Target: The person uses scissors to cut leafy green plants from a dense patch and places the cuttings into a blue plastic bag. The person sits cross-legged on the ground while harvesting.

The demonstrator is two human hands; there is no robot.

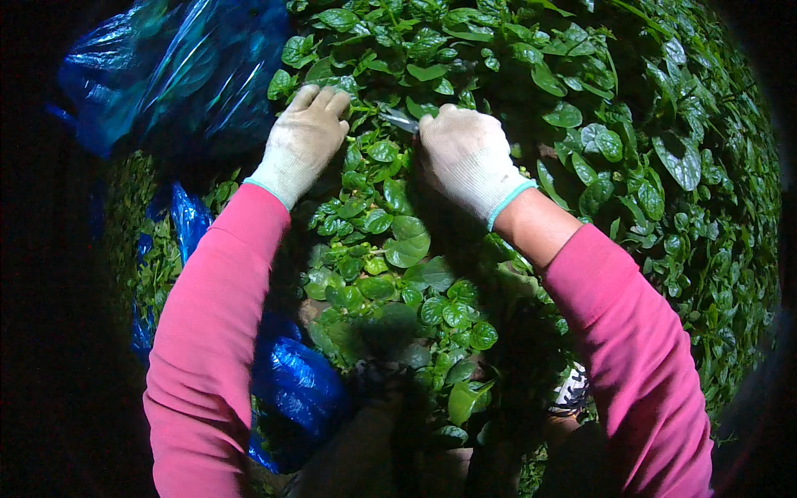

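Observation:
My right hand [464, 146], in a white knit glove with a turquoise cuff edge, is closed around a small metal cutting tool. Its blade [398, 119] points left into the leaves; its handle is hidden in the fist, so I cannot tell a knife from scissors. My left hand [308, 137], gloved the same way, has its fingers curled down among the glossy green leaves, left of the blade tip. Whether it grips a stem is hidden under the fingers. Low leafy plants [377, 221] grow beneath and between both hands.
A large blue plastic bag [180, 68] with leaves showing through lies at the upper left. More blue plastic [305, 383] lies near my left forearm. Denser foliage [672, 155] spreads along the right. A black-and-white shoe [571, 391] shows beside my right sleeve.

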